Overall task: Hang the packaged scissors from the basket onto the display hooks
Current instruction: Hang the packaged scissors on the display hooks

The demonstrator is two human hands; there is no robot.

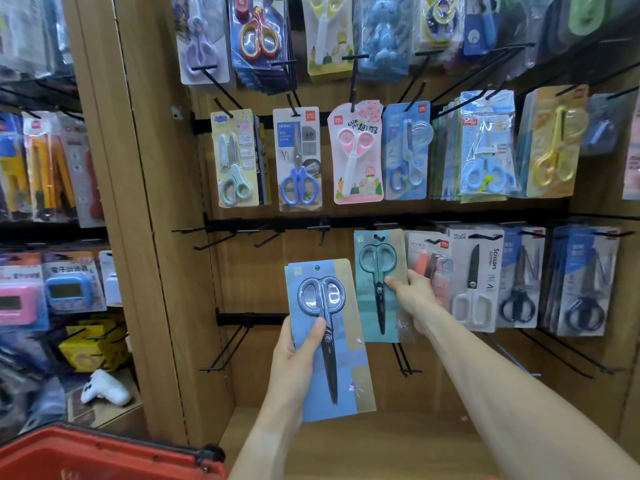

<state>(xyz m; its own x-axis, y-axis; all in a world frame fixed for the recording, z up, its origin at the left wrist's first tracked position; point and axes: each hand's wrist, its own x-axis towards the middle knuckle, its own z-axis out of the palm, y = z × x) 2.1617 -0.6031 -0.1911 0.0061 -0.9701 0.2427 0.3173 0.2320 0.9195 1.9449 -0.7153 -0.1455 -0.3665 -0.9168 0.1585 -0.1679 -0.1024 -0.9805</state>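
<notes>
Teal card is what you are working with up front: your right hand [414, 294] is pinching the teal scissors pack [379, 285] at its right edge, thumb on the face and fingers behind, and holding it up at the black hook rail [346, 221]. Its heart-shaped hang hole [379, 238] is sitting just under the rail, and I cannot tell whether a prong is already passing through it. You are doing best if you are keeping the card upright and square to the wall, so the hole is meeting the hook tip straight on; judging from the angle, a slight tilt would be making the card catch on the tip. Be sliding it fully back toward the rail before you are letting go, since a pack left near the tip is likely to slip off.

Your left hand [298, 355] is gripping the blue scissors pack [329, 337] low on its left side, thumb across the front, holding it upright below and to the left of the teal one, clear of the wall. Keep holding it there, apart from the hooks, so its corner is not snagging. The bare hooks [214, 242] to the left look like its likely place. The red basket [104, 455] is sitting at the lower left, well apart from both packs.
</notes>
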